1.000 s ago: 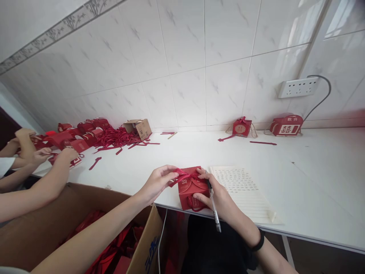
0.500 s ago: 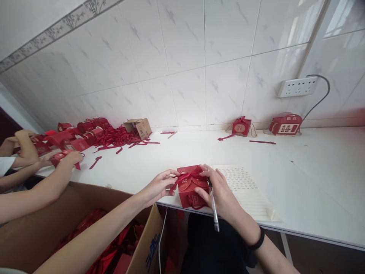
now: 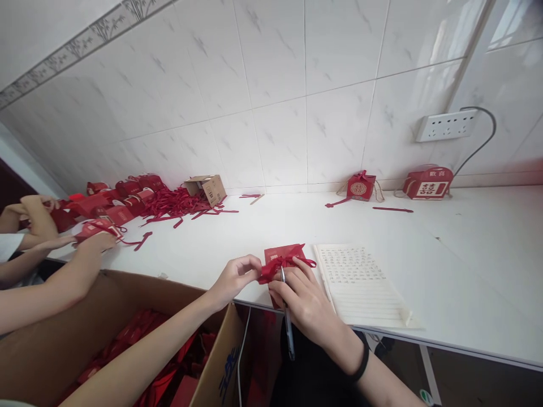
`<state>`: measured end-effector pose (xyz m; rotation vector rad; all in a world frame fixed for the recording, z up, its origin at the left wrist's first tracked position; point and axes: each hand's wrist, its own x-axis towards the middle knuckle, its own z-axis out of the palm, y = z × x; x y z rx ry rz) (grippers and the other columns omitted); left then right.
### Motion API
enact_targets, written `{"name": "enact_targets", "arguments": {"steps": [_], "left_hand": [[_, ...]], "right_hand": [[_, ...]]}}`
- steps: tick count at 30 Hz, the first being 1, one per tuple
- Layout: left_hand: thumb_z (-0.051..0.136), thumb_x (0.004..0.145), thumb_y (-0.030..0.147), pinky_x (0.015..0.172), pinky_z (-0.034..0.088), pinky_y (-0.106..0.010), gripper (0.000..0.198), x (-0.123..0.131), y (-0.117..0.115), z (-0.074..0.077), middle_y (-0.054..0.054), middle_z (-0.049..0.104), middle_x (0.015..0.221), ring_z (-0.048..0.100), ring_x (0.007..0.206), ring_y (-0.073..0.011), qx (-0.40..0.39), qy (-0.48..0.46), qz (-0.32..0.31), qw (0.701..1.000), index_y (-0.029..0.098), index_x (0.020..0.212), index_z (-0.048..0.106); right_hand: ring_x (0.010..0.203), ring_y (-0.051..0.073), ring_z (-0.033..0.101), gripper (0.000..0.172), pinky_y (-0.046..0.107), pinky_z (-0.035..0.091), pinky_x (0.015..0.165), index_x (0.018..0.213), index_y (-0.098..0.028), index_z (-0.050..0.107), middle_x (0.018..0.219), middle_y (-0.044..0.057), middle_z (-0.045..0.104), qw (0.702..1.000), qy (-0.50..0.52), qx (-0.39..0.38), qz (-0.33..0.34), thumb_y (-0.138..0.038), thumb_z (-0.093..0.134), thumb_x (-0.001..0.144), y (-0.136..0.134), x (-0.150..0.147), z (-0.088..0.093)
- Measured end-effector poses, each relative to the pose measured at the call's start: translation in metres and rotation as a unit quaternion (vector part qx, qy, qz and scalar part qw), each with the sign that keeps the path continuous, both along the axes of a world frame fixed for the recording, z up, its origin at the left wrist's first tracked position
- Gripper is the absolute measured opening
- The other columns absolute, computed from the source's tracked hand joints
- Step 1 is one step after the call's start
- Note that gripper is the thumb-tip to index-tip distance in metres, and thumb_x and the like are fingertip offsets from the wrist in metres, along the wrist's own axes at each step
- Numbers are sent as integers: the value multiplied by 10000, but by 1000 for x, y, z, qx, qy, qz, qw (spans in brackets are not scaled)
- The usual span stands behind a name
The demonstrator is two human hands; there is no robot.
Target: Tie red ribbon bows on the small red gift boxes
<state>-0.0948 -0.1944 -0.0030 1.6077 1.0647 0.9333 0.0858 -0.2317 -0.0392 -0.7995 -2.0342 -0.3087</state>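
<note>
A small red gift box (image 3: 272,254) sits at the table's front edge, with a red ribbon (image 3: 268,272) tied in a bow across its top. At the box's left side, my left hand (image 3: 237,281) pinches the ribbon's left loop between thumb and fingers. My right hand (image 3: 309,302) lies over the box's front, its fingers bent at the bow and hiding much of the box. A pen (image 3: 289,333) is tucked in the right hand, pointing down past the table edge. An open notebook (image 3: 360,302) with handwriting lies just right of that hand.
A cardboard carton (image 3: 212,362) of red boxes stands below left. Another person's hands (image 3: 95,243) work on a red box at left. Piled ribbons (image 3: 176,203), a small carton (image 3: 210,189) and two red boxes (image 3: 360,187) line the wall, below a power strip (image 3: 445,125).
My right hand has moved left and down across the box front, the pen going with it. My left hand now pinches the ribbon loop, and the bow's right end shows. The co-worker's box has shifted.
</note>
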Motion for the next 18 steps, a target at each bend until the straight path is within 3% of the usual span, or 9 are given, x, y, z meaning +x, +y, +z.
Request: {"name": "enact_targets", "arguments": {"steps": [5, 9, 14, 18], "left_hand": [[492, 753, 256, 719, 451, -283, 115, 6, 6, 12, -8, 566, 768, 528, 754, -142, 101, 59, 80, 990, 171, 707, 555], [566, 737, 299, 762, 455, -293, 147, 17, 7, 26, -34, 593, 915, 557, 864, -169, 173, 197, 2, 965, 187, 829, 595], [556, 746, 290, 674, 449, -287, 132, 12, 9, 25, -19, 622, 784, 568, 709, -150, 130, 284, 19, 950, 179, 806, 595], [559, 759, 321, 645, 449, -284, 167, 3, 7, 22, 11, 576, 644, 544, 619, -128, 11, 194, 15, 981, 160, 715, 571]], "right_hand": [[725, 160, 449, 171, 396, 417, 864, 895, -158, 594, 735, 35, 478, 1000, 23, 21, -8, -66, 450, 883, 0, -5, -1], [721, 171, 416, 183, 367, 419, 774, 841, -149, 602, 734, 52, 465, 999, 19, 26, -19, -58, 447, 877, 1, -5, -2], [751, 177, 421, 180, 310, 397, 696, 848, -128, 586, 785, 76, 490, 999, 35, 2, 10, -54, 427, 892, -1, 0, -3], [733, 174, 414, 174, 302, 376, 671, 832, -139, 561, 781, 68, 492, 999, 34, 0, 29, -65, 420, 901, -1, 3, -3]]}}
